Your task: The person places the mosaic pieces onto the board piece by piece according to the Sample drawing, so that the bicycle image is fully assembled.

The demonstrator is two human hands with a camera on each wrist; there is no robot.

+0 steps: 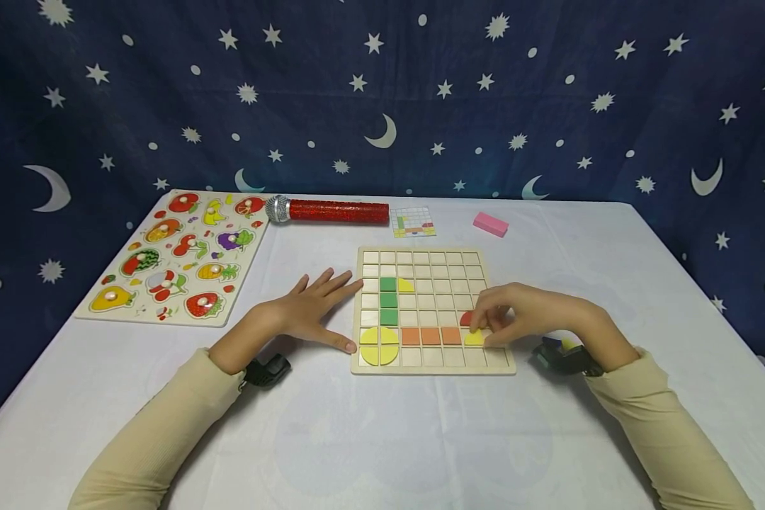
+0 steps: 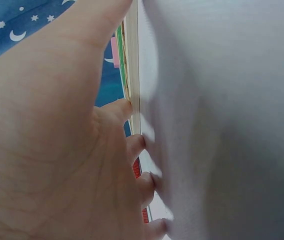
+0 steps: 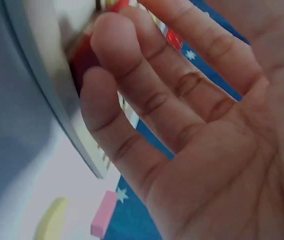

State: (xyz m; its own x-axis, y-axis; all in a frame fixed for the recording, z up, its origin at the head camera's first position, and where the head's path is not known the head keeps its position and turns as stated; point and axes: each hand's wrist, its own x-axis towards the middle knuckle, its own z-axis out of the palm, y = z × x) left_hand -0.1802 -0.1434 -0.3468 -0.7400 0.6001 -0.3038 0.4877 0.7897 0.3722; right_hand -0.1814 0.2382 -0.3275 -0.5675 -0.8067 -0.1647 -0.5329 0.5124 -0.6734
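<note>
A wooden grid board (image 1: 443, 360) lies on the white table with coloured pieces in its cells. My left hand (image 1: 309, 309) rests on the table with fingers spread; its index fingertip and thumb (image 2: 117, 109) meet the board's left edge. At the lower right of the grid, my right hand (image 1: 525, 312) pinches a yellow quarter-circle piece (image 1: 473, 339) between thumb and index finger. A red piece (image 1: 466, 319) sits just above it, partly covered by the fingers. Orange squares (image 1: 430, 336), green squares (image 1: 388, 299) and several yellow quarter-circles (image 1: 370, 354) fill other cells.
Behind the board lie a small pattern card (image 1: 413, 222), a pink block (image 1: 491, 224) and a red glittery microphone (image 1: 338, 211). A fruit puzzle board (image 1: 185, 258) is at the left. Beside the right wrist, a yellow piece (image 1: 569, 344) partly shows. A starry cloth (image 1: 382, 92) hangs behind.
</note>
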